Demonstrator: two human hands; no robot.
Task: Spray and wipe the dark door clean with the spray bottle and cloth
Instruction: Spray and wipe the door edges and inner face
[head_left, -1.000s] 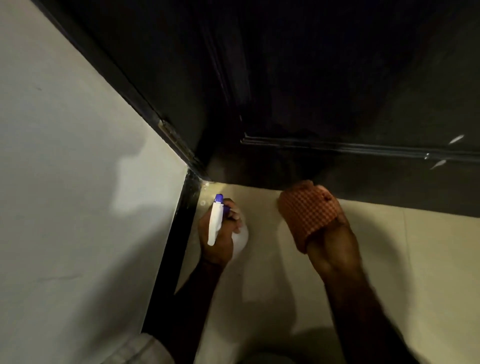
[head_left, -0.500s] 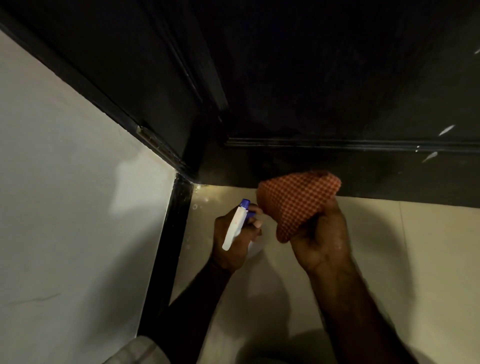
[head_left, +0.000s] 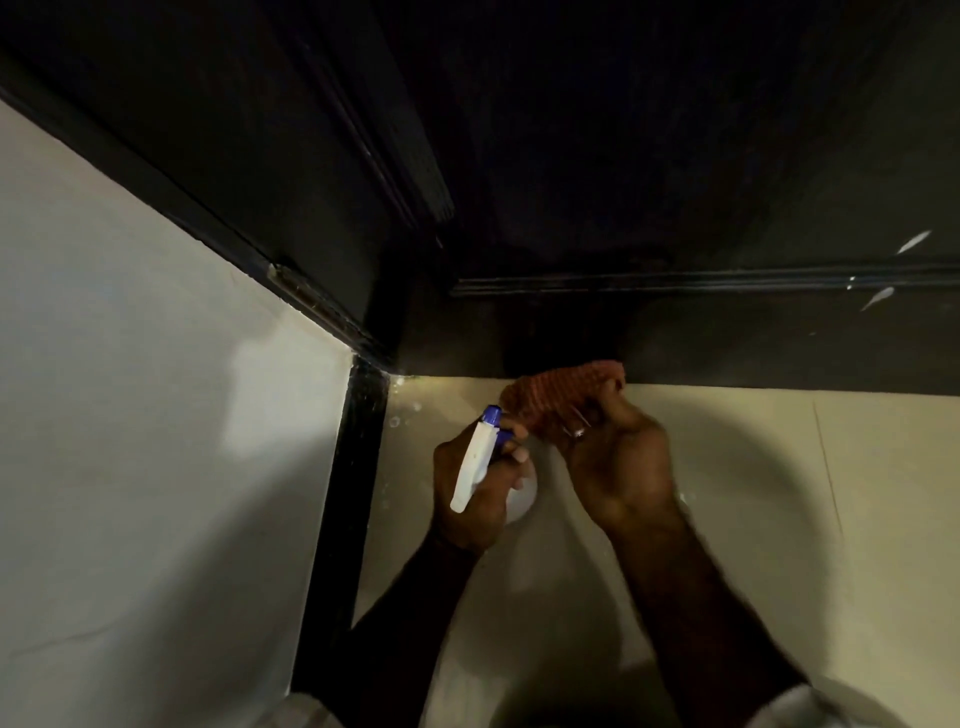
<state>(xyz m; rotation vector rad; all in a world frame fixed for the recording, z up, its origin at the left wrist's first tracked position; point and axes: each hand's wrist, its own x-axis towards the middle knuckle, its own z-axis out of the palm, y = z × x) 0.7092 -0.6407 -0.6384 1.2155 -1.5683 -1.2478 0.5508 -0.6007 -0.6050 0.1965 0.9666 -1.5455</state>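
While gripped, spray bottle (head_left: 480, 460) slants (nozzle door-ward).

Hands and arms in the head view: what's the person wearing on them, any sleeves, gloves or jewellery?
No gloves: both hands are bare, left hand and right hand. A small ring glints on a right-hand finger. The forearms are bare too; light-coloured sleeve edges, apparently pushed up, show at the bottom of the frame, one on the left arm and one on the right. No watch or wristband shows.

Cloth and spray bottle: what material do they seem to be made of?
Cloth: woven fabric, orange checked, matte; it bunches softly in the right hand. Spray bottle: probably plastic, with a smooth white head and blue nozzle, held by the left hand.
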